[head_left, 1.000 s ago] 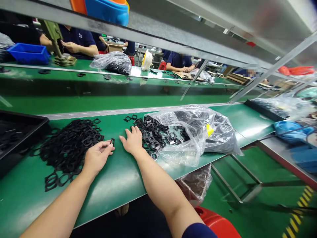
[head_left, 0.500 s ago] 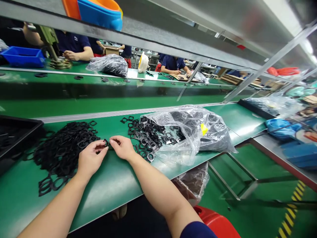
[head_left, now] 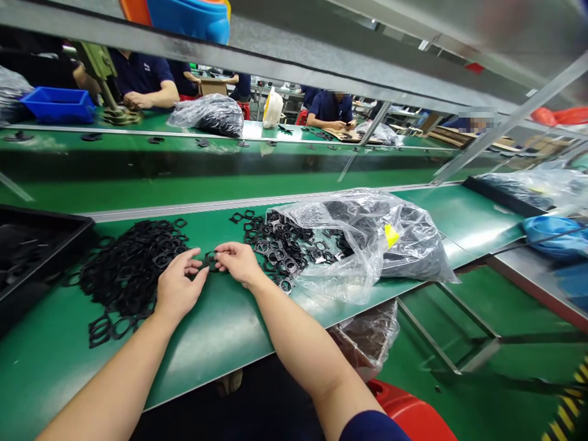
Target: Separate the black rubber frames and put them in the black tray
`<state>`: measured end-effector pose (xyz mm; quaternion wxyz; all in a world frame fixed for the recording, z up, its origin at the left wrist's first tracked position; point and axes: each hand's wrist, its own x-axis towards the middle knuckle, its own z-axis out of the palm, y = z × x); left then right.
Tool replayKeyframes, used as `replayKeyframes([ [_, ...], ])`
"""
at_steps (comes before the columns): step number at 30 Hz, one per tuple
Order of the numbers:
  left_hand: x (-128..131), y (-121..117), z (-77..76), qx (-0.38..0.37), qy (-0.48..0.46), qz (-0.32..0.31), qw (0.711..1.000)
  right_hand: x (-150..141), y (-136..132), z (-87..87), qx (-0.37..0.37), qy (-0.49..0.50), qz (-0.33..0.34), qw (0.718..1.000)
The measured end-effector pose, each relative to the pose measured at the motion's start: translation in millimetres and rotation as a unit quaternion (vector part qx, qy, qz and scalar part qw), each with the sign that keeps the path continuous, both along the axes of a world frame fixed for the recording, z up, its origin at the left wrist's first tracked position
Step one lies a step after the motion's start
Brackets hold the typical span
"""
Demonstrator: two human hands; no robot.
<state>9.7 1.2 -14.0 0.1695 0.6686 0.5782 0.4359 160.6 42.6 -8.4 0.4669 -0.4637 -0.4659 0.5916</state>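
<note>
We are working with both hands over a green conveyor surface [head_left: 215, 343]; our left hand [head_left: 178, 286] is resting open, its fingers loosely spread just beside a single black frame-shaped gasket [head_left: 212, 260], while the fingertips of our right hand [head_left: 239, 264] are touching the gasket's edge, though we cannot tell whether they are pinching it. The gasket is lying between the two hands, low over the surface; we are judging it light, thin and flexible, perhaps rubber or foam, so it is likely to bend and snag on its neighbours, and its outer rim looks like the best place to take hold. We are counting one gasket here and two hands; a left heap of gaskets [head_left: 131, 269] and a right heap of gaskets [head_left: 280, 251] are too dense to number; one clear plastic bag [head_left: 367, 245] is bulging with more, and one black tray [head_left: 41, 245] is sitting at the far left.
</note>
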Motion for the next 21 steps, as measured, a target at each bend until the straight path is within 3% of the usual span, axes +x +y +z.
replayKeyframes([
  [4, -0.2, 3.2, -8.3, 0.014, 0.123, -0.037, 0.992, 2.5, 3.7, 3.5, -0.002, -0.012, -0.101, 0.995],
  [9, 2.8, 6.0, -15.3, -0.009, 0.224, -0.069, 0.972, 3.3, 6.2, -6.5, 0.027, -0.092, -0.125, 0.988],
  [17, 4.2, 4.6, -5.7, -0.008, 0.157, -0.058, 0.986, 4.7, 5.2, -14.9, 0.114, -0.218, -0.108, 0.963],
  [21, 4.6, 2.5, -3.3, -0.079, -0.027, -0.026, 0.996, 2.4, 3.1, -10.6, 0.12, -0.159, -0.096, 0.975],
])
